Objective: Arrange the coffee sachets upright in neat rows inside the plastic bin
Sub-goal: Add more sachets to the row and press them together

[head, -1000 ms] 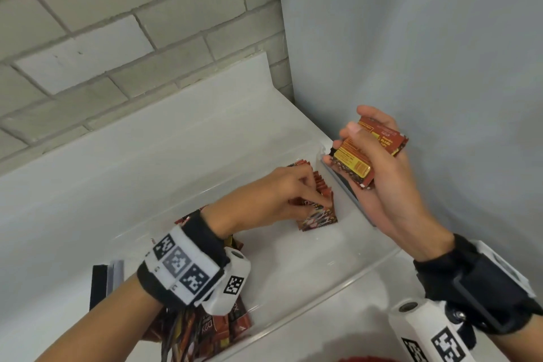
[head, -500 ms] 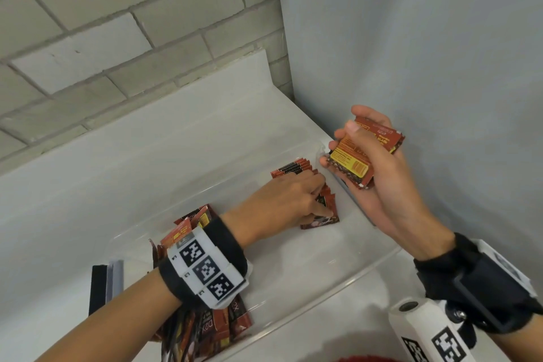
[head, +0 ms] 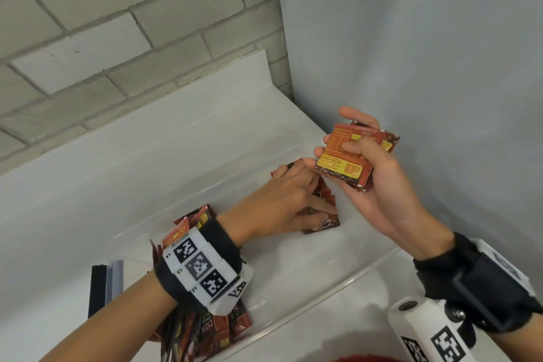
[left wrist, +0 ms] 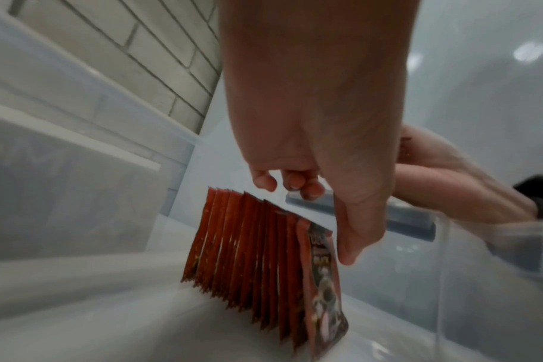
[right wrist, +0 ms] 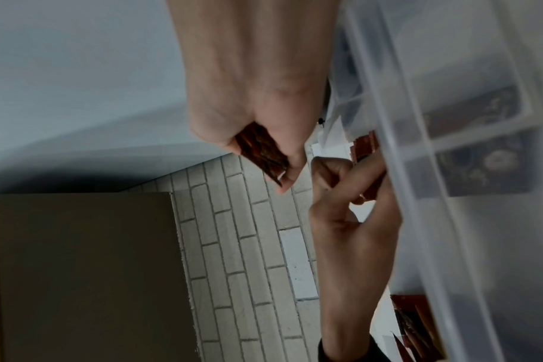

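A clear plastic bin point(head: 352, 278) lies on a white shelf. At its far right end stands a row of upright red sachets point(head: 323, 222) point(left wrist: 251, 257). My left hand point(head: 305, 188) lies over that row, fingers curled across the tops and thumb down the front sachet. Just above and to the right, my right hand point(head: 335, 144) grips a stack of sachets point(head: 352, 167) point(right wrist: 261, 149), yellow label up, thumb on top. A loose pile of sachets point(head: 211, 329) fills the bin's near left end, partly hidden by my left wrist.
Black and grey strips point(head: 102, 288) lie left of the bin. A brick wall point(head: 132, 23) rises behind the shelf and a plain grey wall point(head: 426, 53) closes the right side. Bare bin floor point(head: 279, 267) lies between row and pile.
My left hand has slid farther along the row and the wrist has rolled so its markers face up. The right hand has brought its stack slightly left, closer to the left fingers.
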`<state>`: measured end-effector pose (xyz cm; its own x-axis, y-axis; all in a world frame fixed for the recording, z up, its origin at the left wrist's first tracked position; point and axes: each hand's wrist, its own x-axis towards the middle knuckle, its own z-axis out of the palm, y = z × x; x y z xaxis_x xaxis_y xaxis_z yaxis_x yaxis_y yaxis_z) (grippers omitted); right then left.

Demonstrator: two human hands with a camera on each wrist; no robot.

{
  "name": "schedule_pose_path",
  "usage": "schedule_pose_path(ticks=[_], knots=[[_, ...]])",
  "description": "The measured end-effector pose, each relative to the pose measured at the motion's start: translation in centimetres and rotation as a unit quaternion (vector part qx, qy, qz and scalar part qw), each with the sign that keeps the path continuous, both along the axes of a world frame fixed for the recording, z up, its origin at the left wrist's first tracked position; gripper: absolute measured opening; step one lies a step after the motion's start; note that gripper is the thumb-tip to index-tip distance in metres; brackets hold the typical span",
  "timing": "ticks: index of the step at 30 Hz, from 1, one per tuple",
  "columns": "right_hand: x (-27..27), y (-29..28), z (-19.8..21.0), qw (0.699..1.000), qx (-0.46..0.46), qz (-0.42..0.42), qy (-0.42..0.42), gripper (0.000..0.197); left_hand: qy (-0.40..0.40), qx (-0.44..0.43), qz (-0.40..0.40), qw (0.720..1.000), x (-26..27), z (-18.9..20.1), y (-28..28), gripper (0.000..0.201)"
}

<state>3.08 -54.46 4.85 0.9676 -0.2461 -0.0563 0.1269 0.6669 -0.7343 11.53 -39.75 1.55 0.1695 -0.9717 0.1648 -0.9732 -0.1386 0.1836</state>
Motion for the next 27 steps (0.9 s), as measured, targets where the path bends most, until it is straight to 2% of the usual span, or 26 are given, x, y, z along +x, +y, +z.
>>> schedule_pose_path(ticks=[4,7,10,12,19,21,24,27], knots=[[0.1,0.1,0.0,1.000,-0.025,0.010,-0.004,0.044,0.143,-0.038,0.037,0.988,0.9,1.7,0.7,0.029],[0.1,0.1,0.1,0.999,-0.028,0.015,-0.006,0.045,0.162,-0.075,0.110,0.978,1.8,3.4,1.3,0.033],[0.0,0.2,0.1,0.999,-0.021,0.026,-0.002,0.043,0.174,-0.125,0.185,0.959,2.1,4.7,1.6,0.020],[-0.1,0.3,0.1,0.999,-0.035,0.034,0.008,0.042,0.203,-0.157,0.215,0.942,1.7,5.5,1.4,0.021],[-0.1,0.6,0.5,0.998,-0.044,0.050,0.012,0.037,0.350,-0.167,0.196,0.901,0.2,7.0,0.6,0.037],[-0.1,0.7,0.6,0.997,-0.041,0.057,0.018,0.052,0.385,-0.175,0.194,0.885,0.2,7.4,0.5,0.036],[-0.1,0.8,0.8,0.996,-0.038,0.070,0.027,0.092,0.415,-0.204,0.179,0.868,0.2,8.0,0.6,0.026],[0.0,0.6,0.6,0.996,-0.029,0.072,0.038,0.115,0.428,-0.231,0.162,0.858,0.2,8.5,1.0,0.021]])
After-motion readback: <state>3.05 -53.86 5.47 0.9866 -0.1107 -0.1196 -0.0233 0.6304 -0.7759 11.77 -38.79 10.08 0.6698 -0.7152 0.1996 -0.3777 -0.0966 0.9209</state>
